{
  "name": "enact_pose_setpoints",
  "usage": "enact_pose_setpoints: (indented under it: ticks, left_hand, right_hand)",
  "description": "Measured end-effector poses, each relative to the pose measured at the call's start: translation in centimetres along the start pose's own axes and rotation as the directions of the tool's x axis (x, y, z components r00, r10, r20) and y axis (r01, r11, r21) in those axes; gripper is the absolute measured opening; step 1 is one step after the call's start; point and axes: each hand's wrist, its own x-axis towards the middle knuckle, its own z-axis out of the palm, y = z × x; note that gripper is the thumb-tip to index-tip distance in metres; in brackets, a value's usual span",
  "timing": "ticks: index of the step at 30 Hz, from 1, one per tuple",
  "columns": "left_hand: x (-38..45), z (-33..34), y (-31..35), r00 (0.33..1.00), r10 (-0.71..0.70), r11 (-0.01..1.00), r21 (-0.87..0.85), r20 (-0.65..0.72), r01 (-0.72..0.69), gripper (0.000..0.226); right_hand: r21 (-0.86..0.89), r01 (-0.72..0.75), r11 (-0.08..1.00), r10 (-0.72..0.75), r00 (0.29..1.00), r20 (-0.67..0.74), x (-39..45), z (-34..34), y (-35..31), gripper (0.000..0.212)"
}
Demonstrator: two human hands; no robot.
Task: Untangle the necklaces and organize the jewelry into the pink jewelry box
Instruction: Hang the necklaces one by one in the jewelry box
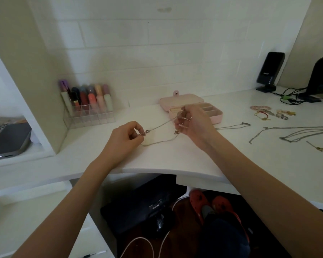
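Left hand [128, 134] pinched the silver necklace [159, 125] at its clasp; right hand [191, 121] gripped the other end, chain taut between both fingers, probably to check for tangles. Pink jewelry box [215, 116] lay open just behind the right fingers.

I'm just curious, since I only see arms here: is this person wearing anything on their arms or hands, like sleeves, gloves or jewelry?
Both forearms are bare up to the frame edge: no sleeves, gloves or watch. The left hand shows nothing worn. The right hand seems to have a thin ring on one of its fingers, and the fingernails look long and pale, though blur hides detail.
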Motion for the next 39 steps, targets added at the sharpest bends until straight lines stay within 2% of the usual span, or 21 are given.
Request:
enact_pose_setpoints:
  ticks: [3, 5, 10, 13, 16, 17, 18, 20, 24, 28, 31, 36, 39]
  left_hand:
    - [-0.1, -0.9, -0.6, 1.0, -0.01, 1.0, 0.01, -0.005, 0.01, 0.019]
    - [-0.2, -1.3, -0.9, 0.999, -0.027, 0.999, -0.025, -0.028, 0.026, 0.016]
    - [-0.3, -1.9, -0.9, 0.986, -0.118, 0.981, -0.168, -0.122, 0.096, 0.013]
    - [-0.3, -1.9, -0.9, 0.971, -0.176, 0.968, -0.21, -0.163, 0.14, 0.018]
    - [-0.3, -2.0, -1.3, 0.955, -0.177, 0.976, -0.171, -0.237, 0.139, 0.029]
    - [-0.2, -2.1, -1.5, 0.947, -0.179, 0.976, -0.169, -0.269, 0.136, 0.031]
    - [-0.2, -2.2, -1.7, 0.935, -0.189, 0.974, -0.182, -0.3, 0.138, 0.032]
    - [0.1, -2.5, -2.1, 0.911, -0.227, 0.964, -0.215, -0.345, 0.159, 0.033]
    - [0.3, -2.4, -2.4, 0.909, -0.246, 0.962, -0.201, -0.338, 0.185, 0.033]
    - [0.2, -2.2, -2.0, 0.915, -0.234, 0.967, -0.178, -0.327, 0.184, 0.029]
    - [-0.2, -2.3, -1.3, 0.941, -0.223, 0.968, -0.173, -0.254, 0.183, 0.023]
    - [-1.2, -1.9, 0.4, 0.989, -0.074, 0.997, -0.027, -0.126, 0.071, 0.026]
    - [-1.0, -1.2, 2.0, 0.996, 0.01, 0.995, -0.101, -0.09, -0.019, 0.032]
  right_hand:
    - [-0.348, 0.062, 0.935, -0.073, 0.997, -0.019, 0.2, -0.7, 0.3, 0.015]
    - [-0.485, 0.104, 0.868, -0.128, 0.992, -0.017, 0.3, -0.9, 0.4, 0.013]
    - [-0.626, 0.172, 0.76, -0.212, 0.977, 0.011, 0.1, -1.3, 0.1, 0.016]
    - [-0.72, 0.138, 0.68, -0.141, 0.988, 0.056, -0.2, -1.6, 0.5, 0.013]
    - [-0.858, 0.193, 0.475, -0.076, 0.981, 0.179, -0.3, -1.8, 0.8, 0.022]
    - [-0.87, 0.228, 0.438, -0.071, 0.973, 0.22, -0.4, -1.9, 0.9, 0.026]
    - [-0.856, 0.265, 0.445, -0.067, 0.962, 0.263, -0.5, -2.0, 0.8, 0.026]
    - [-0.793, 0.307, 0.527, -0.066, 0.944, 0.322, -0.8, -2.3, 0.6, 0.023]
    - [-0.665, 0.233, 0.71, -0.088, 0.966, 0.244, -0.4, -2.9, 0.2, 0.026]
    - [-0.638, 0.25, 0.729, -0.128, 0.964, 0.231, -0.3, -2.8, -0.6, 0.028]
    - [-0.589, 0.262, 0.765, -0.109, 0.953, 0.282, -0.5, -2.3, -0.9, 0.03]
    - [-0.572, 0.248, 0.782, -0.014, 0.924, 0.382, -1.2, -1.1, -1.8, 0.026]
    - [-0.571, 0.244, 0.784, 0.039, 0.898, 0.438, -1.5, -0.4, -2.4, 0.026]
